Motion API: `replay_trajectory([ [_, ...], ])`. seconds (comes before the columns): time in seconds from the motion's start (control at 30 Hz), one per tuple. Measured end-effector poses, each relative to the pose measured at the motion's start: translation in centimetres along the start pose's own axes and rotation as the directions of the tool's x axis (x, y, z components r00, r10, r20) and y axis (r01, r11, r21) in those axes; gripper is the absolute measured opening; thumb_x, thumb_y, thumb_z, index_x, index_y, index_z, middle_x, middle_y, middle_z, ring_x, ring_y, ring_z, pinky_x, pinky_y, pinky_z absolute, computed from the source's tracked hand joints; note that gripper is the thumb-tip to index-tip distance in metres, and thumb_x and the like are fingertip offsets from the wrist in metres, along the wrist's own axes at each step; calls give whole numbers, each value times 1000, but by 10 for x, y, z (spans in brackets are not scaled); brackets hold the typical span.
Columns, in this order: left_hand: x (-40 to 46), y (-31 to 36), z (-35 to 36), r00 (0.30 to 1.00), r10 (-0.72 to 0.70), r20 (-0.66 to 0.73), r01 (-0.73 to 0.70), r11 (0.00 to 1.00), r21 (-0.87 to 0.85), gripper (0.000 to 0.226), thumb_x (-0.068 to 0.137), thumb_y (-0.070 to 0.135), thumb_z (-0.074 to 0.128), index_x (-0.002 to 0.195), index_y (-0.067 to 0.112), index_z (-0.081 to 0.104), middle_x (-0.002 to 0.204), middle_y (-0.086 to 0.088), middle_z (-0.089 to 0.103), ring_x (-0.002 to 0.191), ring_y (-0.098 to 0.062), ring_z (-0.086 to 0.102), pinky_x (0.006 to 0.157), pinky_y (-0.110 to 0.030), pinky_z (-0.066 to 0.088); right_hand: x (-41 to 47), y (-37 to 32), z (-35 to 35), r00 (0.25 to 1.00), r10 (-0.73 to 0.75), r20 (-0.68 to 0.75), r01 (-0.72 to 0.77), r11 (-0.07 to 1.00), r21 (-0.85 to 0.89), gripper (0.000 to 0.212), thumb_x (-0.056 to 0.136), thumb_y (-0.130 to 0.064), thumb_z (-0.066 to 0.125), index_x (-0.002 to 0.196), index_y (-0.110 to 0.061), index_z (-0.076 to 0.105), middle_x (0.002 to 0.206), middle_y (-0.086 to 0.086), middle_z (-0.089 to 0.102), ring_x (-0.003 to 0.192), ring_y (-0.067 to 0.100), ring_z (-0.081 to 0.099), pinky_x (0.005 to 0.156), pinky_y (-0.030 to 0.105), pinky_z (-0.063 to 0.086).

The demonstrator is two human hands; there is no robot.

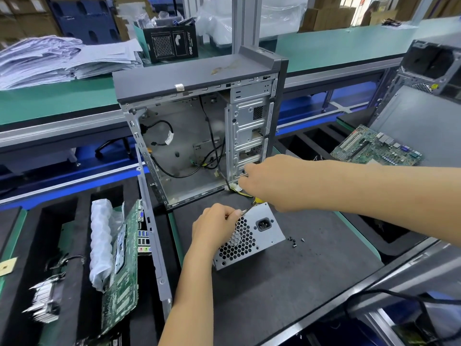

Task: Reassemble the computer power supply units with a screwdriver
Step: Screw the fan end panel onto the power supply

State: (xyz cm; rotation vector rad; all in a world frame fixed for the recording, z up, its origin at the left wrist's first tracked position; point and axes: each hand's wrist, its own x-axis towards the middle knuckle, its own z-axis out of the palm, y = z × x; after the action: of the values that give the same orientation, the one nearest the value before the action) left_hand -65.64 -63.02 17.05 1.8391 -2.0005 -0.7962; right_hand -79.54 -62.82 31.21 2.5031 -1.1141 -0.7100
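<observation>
Power supply unit, a grey metal box with a honeycomb vent and a black mains socket on its near face, lies tilted on the dark mat of the table, just in front of the open computer case. The left hand curls over the unit's upper left corner, its fingers pinching a thin strand there; what the strand is stays unclear. The right hand reaches to the lower right edge of the case with fingers curled around a white connector, from which yellow and black wires run down toward the unit.

Inside the case sit loose black cables and a bare metal drive cage on the right; no board is mounted on its back wall. A few small black screws lie on the mat right of the unit. Slots in the foam tray at left hold a green motherboard standing on edge, a bubble-wrapped piece and a finned heatsink. Another motherboard lies flat at far right.
</observation>
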Motion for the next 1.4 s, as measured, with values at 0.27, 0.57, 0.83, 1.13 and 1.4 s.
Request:
replay_trajectory([
  [0.27, 0, 0, 2, 1000, -6, -24, 7, 1000, 10, 49, 102, 38, 43, 60, 19, 25, 52, 5, 27, 56, -20, 32, 57, -31, 32, 2, -15, -3, 999, -8, -42, 0, 984, -177, 24, 86, 1, 49, 67, -10, 39, 64, 0, 40, 51, 12, 31, 47, 21, 25],
  [0.57, -1, 1, 2, 999, 5, -36, -4, 1000, 22, 49, 102, 37, 42, 60, 19, 27, 53, 6, 31, 58, -21, 37, 60, -33, 34, 1, -17, -19, 1000, 15, -24, -17, 995, -103, 31, 83, 2, 50, 65, -8, 28, 67, 3, 31, 51, 13, 29, 44, 25, 20],
  [0.83, -6, 5, 2, 999, 3, -37, -1, 999, 36, 47, 102, 38, 40, 60, 18, 32, 55, 5, 36, 64, -22, 44, 68, -35, 42, 16, -10, -12, 967, 205, 152, -243, 922, 302, 33, 92, -6, 48, 63, -13, 31, 63, 2, 37, 51, 13, 35, 46, 26, 32],
  [1.13, -21, 5, 7, 997, 22, -76, -13, 993, 117, 46, 104, 40, 33, 64, 19, 38, 69, 5, 47, 76, -26, 53, 66, -34, 40, -24, -26, 27, 941, 150, 304, -249, 914, 320, 14, 96, -15, 47, 85, -8, 49, 89, 9, 60, 74, 26, 50, 48, 28, 31],
  [1.4, -36, 5, 12, 995, 15, -99, 0, 989, 147, 34, 106, 36, 29, 115, 24, 59, 105, 3, 52, 100, -19, 55, 73, -34, 42, -48, -60, 105, 953, 301, 46, -288, 840, 459, 15, 102, -35, 33, 99, -20, 34, 77, -1, 43, 64, 26, 42, 57, 31, 29],
])
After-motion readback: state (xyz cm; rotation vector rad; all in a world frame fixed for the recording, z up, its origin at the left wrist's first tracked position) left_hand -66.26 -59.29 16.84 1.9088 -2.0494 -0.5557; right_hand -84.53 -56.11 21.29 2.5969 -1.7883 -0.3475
